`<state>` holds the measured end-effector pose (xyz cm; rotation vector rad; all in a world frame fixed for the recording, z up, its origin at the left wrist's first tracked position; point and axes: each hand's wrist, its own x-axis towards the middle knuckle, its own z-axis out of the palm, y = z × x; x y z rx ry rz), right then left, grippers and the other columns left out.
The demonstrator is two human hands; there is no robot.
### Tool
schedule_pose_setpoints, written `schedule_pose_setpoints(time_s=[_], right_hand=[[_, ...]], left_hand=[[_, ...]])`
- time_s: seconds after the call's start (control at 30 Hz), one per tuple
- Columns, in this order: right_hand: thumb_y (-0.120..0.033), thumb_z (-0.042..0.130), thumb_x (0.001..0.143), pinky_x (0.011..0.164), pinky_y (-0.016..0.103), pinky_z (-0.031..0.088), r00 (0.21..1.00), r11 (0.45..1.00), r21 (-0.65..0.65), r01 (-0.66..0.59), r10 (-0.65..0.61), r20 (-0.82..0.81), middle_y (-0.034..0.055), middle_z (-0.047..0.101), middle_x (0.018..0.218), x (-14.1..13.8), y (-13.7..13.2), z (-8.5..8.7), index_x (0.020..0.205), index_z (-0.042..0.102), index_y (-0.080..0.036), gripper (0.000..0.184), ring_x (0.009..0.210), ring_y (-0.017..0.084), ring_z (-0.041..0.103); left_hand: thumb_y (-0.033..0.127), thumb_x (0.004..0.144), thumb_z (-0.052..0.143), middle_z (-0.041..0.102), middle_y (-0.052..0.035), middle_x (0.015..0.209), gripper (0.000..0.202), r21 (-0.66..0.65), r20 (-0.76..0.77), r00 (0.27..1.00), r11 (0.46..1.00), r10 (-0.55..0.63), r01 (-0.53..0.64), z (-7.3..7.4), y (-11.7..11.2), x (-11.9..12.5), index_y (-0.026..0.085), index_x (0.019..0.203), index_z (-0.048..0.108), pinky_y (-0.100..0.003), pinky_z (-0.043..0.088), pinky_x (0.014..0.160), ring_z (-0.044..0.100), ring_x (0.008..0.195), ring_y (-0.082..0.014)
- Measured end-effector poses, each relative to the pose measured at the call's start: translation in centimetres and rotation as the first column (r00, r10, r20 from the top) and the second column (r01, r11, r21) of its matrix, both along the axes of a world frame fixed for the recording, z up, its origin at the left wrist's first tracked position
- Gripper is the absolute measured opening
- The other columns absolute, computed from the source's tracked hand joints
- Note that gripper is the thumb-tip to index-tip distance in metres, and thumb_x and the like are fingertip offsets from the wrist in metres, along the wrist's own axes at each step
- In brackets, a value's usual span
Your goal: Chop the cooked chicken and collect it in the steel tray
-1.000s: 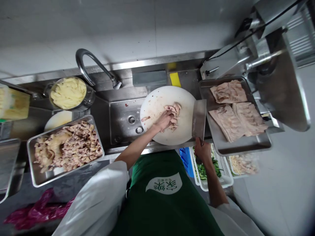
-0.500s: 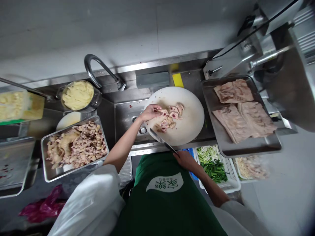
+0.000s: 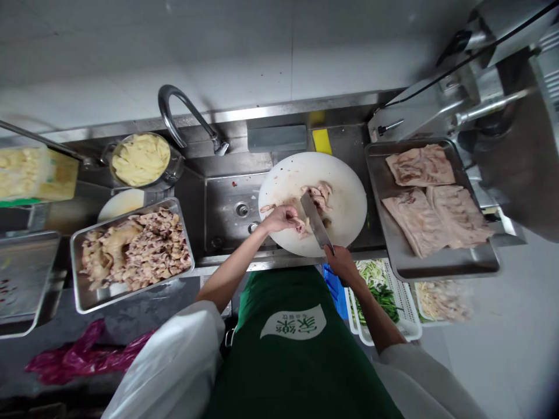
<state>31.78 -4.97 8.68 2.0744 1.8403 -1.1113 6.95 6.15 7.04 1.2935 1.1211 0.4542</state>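
A round white cutting board [image 3: 279, 174] lies over the sink, carrying cut pieces of poultry [image 3: 324, 189]. On its near part, the closed fingers of my left hand [image 3: 280, 219] hold a pale poultry piece [image 3: 300, 226]. The handle of a cleaver [image 3: 316, 224] is in my right hand [image 3: 342, 263]. Its broad blade lies slantwise over the board, between the held piece and the other cut pieces. I cannot tell whether the blade's edge touches the meat. One small scrap [image 3: 266, 208] rests at the board's left edge.
Left of the sink [image 3: 227, 201] stands a metal tray [image 3: 114, 289] of chopped poultry, with a pot of pale slices [image 3: 142, 158] behind it. A faucet [image 3: 168, 107] arches over the sink. At right, another tray [image 3: 419, 266] bears meat slabs [image 3: 421, 166]. Below is a vegetable basket [image 3: 410, 308].
The cleaver has moved from the board's near edge up over its middle. My left hand has shifted nearer me and slightly right with a poultry piece. The view has shifted slightly.
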Motion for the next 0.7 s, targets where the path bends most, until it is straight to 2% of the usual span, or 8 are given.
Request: schedule_pose_setpoints(time_s=[0.07,0.13,0.27,0.33,0.4,0.47,0.6,0.7], right_hand=[[-0.033,0.037,0.105,0.073,0.027,0.038,0.999,0.999,0.022,-0.03,0.03,0.017,0.0177,0.076,0.101,-0.4,-0.4,0.0,0.098,0.075,-0.012,0.043,0.091,0.023,0.07],[-0.031,0.037,0.105,0.073,0.026,0.038,0.998,0.997,0.037,-0.063,0.062,0.031,0.0167,0.076,0.099,-0.9,-0.7,0.3,0.096,0.074,-0.014,0.042,0.089,0.022,0.07],[-0.031,0.036,0.105,0.072,0.027,0.038,0.995,0.986,0.135,-0.095,0.091,0.038,0.0151,0.076,0.09,-2.1,-0.3,2.4,0.098,0.072,-0.014,0.041,0.081,0.023,0.069],[-0.034,0.033,0.105,0.072,0.028,0.039,0.997,0.969,0.234,-0.079,0.081,0.002,0.0148,0.075,0.088,-3.2,0.5,3.7,0.107,0.071,-0.013,0.043,0.08,0.024,0.069],[-0.038,0.031,0.106,0.075,0.028,0.041,0.996,0.94,0.339,-0.049,0.073,-0.06,0.0157,0.075,0.093,-4.7,1.6,4.4,0.116,0.069,-0.013,0.047,0.085,0.026,0.069],[-0.038,0.031,0.106,0.079,0.029,0.043,0.99,0.923,0.385,-0.03,0.079,-0.114,0.0171,0.075,0.1,-6.5,2.7,4.0,0.119,0.069,-0.012,0.048,0.093,0.027,0.069],[-0.027,0.038,0.103,0.081,0.027,0.045,0.99,0.971,0.224,-0.088,0.11,-0.086,0.0201,0.075,0.096,-9.1,4.3,0.9,0.109,0.074,-0.008,0.042,0.098,0.026,0.069],[-0.029,0.042,0.102,0.077,0.026,0.046,0.994,0.984,0.152,-0.096,0.104,-0.045,0.0203,0.075,0.091,-8.9,4.9,-0.9,0.099,0.076,-0.007,0.041,0.093,0.025,0.071]], left_hand=[[0.021,0.065,0.081,0.061,0.0009,0.073,0.024,0.188,-0.158,0.979,0.977,0.128,-0.097,-2.2,-0.7,0.5,0.015,0.081,0.064,-0.028,0.049,0.066,0.057,0.064,-0.0123],[0.019,0.068,0.078,0.063,-0.0024,0.088,0.021,0.386,-0.226,0.922,0.898,0.313,-0.21,-3.2,-1.4,0.1,0.015,0.086,0.066,-0.031,0.051,0.072,0.055,0.065,-0.0117],[0.026,0.087,0.063,0.06,-0.004,0.092,0.009,0.582,-0.184,0.766,0.696,0.616,-0.42,-2.5,-3.2,-2.1,0.018,0.091,0.065,-0.028,0.05,0.072,0.054,0.07,-0.0123],[0.03,0.093,0.057,0.059,-0.0038,0.087,0.014,0.635,-0.169,0.706,0.624,0.688,-0.456,-1.9,-4.4,-2.8,0.019,0.088,0.063,-0.028,0.049,0.074,0.054,0.075,-0.0139],[0.033,0.096,0.053,0.059,-0.0045,0.087,0.019,0.666,-0.134,0.698,0.585,0.704,-0.463,-2.0,-5.4,-2.8,0.019,0.086,0.062,-0.03,0.05,0.078,0.055,0.078,-0.0151],[0.032,0.097,0.052,0.06,-0.0058,0.089,0.021,0.669,-0.099,0.75,0.602,0.653,-0.436,-2.7,-6.3,-2.1,0.019,0.085,0.062,-0.032,0.05,0.083,0.057,0.084,-0.0166],[0.029,0.097,0.05,0.063,-0.0094,0.102,0.018,0.614,-0.116,0.915,0.752,0.385,-0.238,-5.2,-7.0,0.0,0.019,0.094,0.065,-0.036,0.051,0.094,0.061,0.101,-0.0197],[0.028,0.098,0.048,0.063,-0.0099,0.107,0.02,0.601,-0.15,0.942,0.785,0.299,-0.153,-6.4,-7.2,0.6,0.02,0.098,0.067,-0.038,0.052,0.095,0.061,0.105,-0.0203]])
